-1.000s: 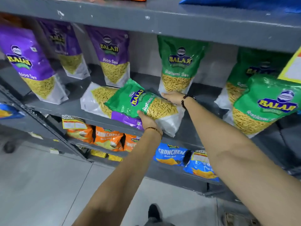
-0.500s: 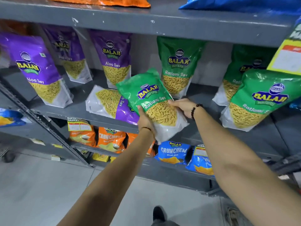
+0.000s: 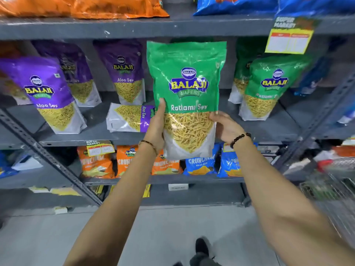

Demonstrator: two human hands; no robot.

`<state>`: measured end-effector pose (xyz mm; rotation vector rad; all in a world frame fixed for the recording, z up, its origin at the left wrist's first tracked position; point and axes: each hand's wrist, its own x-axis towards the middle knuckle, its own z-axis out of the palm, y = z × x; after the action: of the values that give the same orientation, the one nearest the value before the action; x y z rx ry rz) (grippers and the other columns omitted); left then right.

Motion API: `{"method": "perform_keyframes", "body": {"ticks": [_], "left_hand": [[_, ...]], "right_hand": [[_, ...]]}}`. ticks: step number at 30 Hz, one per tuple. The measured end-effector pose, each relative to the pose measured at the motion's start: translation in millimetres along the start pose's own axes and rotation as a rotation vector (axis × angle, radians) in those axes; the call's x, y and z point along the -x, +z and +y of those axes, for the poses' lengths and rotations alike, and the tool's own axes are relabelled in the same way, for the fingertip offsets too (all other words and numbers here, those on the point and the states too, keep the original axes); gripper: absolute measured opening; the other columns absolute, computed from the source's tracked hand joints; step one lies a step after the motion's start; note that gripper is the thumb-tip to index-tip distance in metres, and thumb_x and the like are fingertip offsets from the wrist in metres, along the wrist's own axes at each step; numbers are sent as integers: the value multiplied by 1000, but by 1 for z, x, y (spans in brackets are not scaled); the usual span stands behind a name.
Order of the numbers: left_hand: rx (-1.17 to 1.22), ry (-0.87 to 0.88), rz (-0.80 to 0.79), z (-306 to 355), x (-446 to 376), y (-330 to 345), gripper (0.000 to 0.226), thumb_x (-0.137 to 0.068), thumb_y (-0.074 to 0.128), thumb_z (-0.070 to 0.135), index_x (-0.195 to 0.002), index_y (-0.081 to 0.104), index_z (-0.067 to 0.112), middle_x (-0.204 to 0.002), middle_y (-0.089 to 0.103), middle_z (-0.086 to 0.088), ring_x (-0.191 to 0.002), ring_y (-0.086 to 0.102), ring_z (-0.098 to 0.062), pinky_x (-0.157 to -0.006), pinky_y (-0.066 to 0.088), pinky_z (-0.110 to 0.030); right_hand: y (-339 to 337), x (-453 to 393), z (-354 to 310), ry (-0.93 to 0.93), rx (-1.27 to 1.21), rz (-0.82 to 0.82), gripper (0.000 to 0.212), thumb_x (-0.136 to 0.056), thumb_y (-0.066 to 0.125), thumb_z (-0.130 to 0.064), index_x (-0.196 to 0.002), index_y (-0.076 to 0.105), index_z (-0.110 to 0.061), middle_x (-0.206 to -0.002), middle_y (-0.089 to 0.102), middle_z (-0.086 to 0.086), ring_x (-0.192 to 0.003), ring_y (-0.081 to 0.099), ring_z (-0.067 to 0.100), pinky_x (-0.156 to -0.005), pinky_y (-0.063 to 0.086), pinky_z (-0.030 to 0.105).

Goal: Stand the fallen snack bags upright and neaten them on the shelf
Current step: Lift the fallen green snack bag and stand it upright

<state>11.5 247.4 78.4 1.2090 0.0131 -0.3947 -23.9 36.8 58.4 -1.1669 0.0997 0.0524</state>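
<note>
I hold a green Ratlami Sev bag [image 3: 187, 89] upright in the air in front of the grey middle shelf [image 3: 99, 140]. My left hand [image 3: 156, 124] grips its left edge with the thumb on the front. My right hand [image 3: 225, 126] presses against its lower right edge. A purple Aloo Sev bag [image 3: 128, 118] lies flat on its side on the shelf, just left of my left hand. Upright purple bags [image 3: 48, 93] [image 3: 125, 73] stand to the left and upright green bags [image 3: 269, 89] to the right.
A diagonal metal brace [image 3: 51, 160] crosses the lower left. Orange [image 3: 96, 162] and blue [image 3: 200, 164] Crunchem bags fill the shelf below. A yellow price tag [image 3: 290, 38] hangs from the top shelf edge at right. A wire basket [image 3: 334, 189] is at the far right.
The green bag has been lifted off the fallen purple bag and turned from tilted to upright, higher in front of the shelf. The purple bag beneath is now uncovered.
</note>
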Motion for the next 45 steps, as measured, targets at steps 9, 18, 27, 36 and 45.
{"method": "perform_keyframes", "body": {"ticks": [9,18,27,36,45], "left_hand": [[-27,87,-117,22,16,18,60,-68,57,70,-108,68,27,-119,69,-6,-111,64,-27,-104,43,-51],[-191,43,-61,3,-35,25,43,-92,37,54,-97,66,24,-102,71,-2,-106,65,-22,-92,51,-36],[-394,127,-45,8,-135,43,42,-98,39,29,-126,51,-1,-133,55,-21,-120,55,-31,-103,45,-40],[-306,52,-80,-14,-184,41,35,-98,41,20,-127,52,4,-116,59,-6,-90,58,-9,-75,45,-22],[-503,101,-75,-3,-188,6,36,-92,53,11,-127,51,2,-121,59,-12,-97,53,-13,-76,45,-18]], "right_hand": [[10,28,-36,-100,-71,-46,52,-15,95,-32,-62,78,-21,-64,75,-8,-64,71,4,-70,58,22],[-19,-9,-27,38,44,10,32,-85,55,-18,-112,59,-3,-103,69,5,-94,64,15,-89,52,29],[-49,-83,-37,-13,105,336,49,-93,51,-12,-136,37,5,-144,43,17,-114,46,15,-106,32,34],[-71,-116,-17,-2,44,498,53,-92,52,-12,-140,34,3,-147,41,16,-135,40,26,-115,30,43],[-65,-111,0,6,-15,663,41,-91,56,-15,-131,50,-9,-136,54,8,-127,47,21,-111,32,40]]}}
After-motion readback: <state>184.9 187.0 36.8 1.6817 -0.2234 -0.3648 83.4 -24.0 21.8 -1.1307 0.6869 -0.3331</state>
